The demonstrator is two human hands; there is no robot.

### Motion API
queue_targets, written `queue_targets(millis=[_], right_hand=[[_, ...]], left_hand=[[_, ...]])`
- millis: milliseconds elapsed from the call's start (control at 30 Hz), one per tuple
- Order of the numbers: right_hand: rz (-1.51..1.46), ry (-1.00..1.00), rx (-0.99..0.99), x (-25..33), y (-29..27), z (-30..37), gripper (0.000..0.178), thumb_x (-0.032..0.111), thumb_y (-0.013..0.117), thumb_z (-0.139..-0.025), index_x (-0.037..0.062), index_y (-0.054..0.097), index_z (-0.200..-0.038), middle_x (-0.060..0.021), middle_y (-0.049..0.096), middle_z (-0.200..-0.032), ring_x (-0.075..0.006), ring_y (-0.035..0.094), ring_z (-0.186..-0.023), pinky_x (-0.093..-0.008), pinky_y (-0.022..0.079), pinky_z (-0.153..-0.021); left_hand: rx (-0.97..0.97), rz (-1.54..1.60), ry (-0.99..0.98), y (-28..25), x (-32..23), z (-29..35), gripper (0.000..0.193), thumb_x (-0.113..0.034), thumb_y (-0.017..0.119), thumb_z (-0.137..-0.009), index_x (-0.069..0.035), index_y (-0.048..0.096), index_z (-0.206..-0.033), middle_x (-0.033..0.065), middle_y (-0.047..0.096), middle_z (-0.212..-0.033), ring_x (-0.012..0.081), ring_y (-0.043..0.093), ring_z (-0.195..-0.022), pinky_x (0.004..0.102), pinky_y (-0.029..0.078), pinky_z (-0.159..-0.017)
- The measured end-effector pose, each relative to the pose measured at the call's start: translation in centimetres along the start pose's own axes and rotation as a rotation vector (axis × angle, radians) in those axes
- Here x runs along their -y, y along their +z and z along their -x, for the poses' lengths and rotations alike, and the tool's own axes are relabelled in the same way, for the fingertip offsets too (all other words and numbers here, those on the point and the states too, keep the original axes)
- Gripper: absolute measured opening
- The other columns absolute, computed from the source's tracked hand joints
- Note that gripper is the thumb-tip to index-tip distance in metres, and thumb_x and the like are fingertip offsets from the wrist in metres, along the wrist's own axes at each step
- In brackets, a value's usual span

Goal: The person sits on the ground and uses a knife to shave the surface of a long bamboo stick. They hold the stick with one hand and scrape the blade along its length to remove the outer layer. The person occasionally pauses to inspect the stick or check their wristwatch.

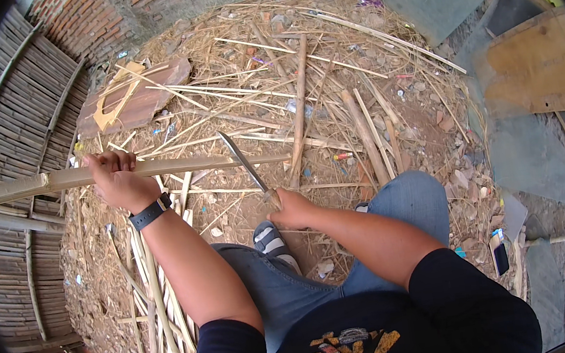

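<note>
A long split bamboo piece [182, 164] lies level across the left half of the head view, with a node near its left part. My left hand [120, 179] is closed around it, thumb and fingers wrapped over its edge. In my right hand [292, 209] is the handle of a machete [241, 159], gripped in a fist. Its long blade slants up and to the left. The blade crosses the bamboo near its right end; whether it touches cannot be made out. That right end reaches a round wooden pole [298, 104] on the ground.
Loose bamboo strips [160, 297] lie beside my left leg, and more strips and poles litter the dirt ahead. A rusty sheet [168, 77] lies at far left. A woven bamboo wall [13, 280] stands left, a brick wall [80, 25] behind. Boards [537, 64] line the right, near a phone [499, 255].
</note>
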State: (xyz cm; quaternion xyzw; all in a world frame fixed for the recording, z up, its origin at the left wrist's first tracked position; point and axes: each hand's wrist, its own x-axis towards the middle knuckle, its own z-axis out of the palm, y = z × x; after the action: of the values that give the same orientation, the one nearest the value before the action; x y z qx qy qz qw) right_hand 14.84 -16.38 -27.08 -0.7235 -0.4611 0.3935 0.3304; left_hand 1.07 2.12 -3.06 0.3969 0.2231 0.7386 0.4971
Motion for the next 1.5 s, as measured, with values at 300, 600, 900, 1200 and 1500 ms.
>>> queue_targets(millis=[300, 600, 900, 1200, 1500], right_hand=[[-0.091, 0.081, 0.018, 0.2, -0.1, 0.0, 0.053, 0.028, 0.072, -0.074, -0.0054, 0.052, -0.109, -0.0274, 0.064, -0.099, -0.04, 0.064, -0.096, -0.0438, 0.049, -0.083], [-0.013, -0.094, 0.001, 2.4, -0.8, 0.6, 0.053, 0.03, 0.075, -0.078, -0.0048, 0.052, -0.11, -0.0249, 0.065, -0.092, -0.0374, 0.066, -0.086, -0.0428, 0.051, -0.075], [-0.109, -0.09, -0.024, 1.7, -0.7, 0.4, 0.05, 0.028, 0.071, -0.077, -0.0036, 0.052, -0.111, -0.0276, 0.065, -0.093, -0.0414, 0.064, -0.091, -0.0448, 0.05, -0.078], [0.0, -0.037, 0.005, 1.9, -0.8, 0.3, 0.058, 0.028, 0.073, -0.081, -0.003, 0.048, -0.123, -0.0209, 0.065, -0.09, -0.0308, 0.066, -0.078, -0.04, 0.05, -0.072], [-0.256, -0.044, 0.162, 2.8, -1.1, 0.5, 0.055, 0.024, 0.073, -0.082, 0.0012, 0.048, -0.126, -0.0124, 0.064, -0.078, -0.0171, 0.06, -0.054, -0.0324, 0.048, -0.052]], left_hand=[[0.058, 0.051, -0.035, 0.2, 0.7, 0.2, 0.036, -0.041, 0.049, -0.101, -0.014, 0.041, -0.078, -0.002, 0.033, -0.062, 0.0113, 0.029, -0.054, 0.0267, 0.026, -0.053], [0.023, 0.012, -0.028, 0.1, 0.6, 0.1, 0.037, -0.043, 0.047, -0.101, -0.013, 0.041, -0.08, -0.0021, 0.032, -0.062, 0.0112, 0.03, -0.055, 0.0265, 0.026, -0.053], [0.012, 0.013, -0.02, -0.3, 0.6, 0.0, 0.037, -0.043, 0.048, -0.101, -0.012, 0.043, -0.081, -0.0021, 0.032, -0.062, 0.0108, 0.03, -0.054, 0.0264, 0.027, -0.052], [-0.03, 0.048, -0.016, 0.3, 0.3, 0.4, 0.036, -0.042, 0.052, -0.099, -0.013, 0.042, -0.081, -0.0038, 0.031, -0.062, 0.0082, 0.029, -0.053, 0.0241, 0.024, -0.05], [0.027, 0.077, -0.02, 0.2, 0.7, 0.1, 0.034, -0.041, 0.049, -0.101, -0.014, 0.041, -0.082, -0.0045, 0.03, -0.063, 0.0071, 0.028, -0.052, 0.0231, 0.025, -0.048]])
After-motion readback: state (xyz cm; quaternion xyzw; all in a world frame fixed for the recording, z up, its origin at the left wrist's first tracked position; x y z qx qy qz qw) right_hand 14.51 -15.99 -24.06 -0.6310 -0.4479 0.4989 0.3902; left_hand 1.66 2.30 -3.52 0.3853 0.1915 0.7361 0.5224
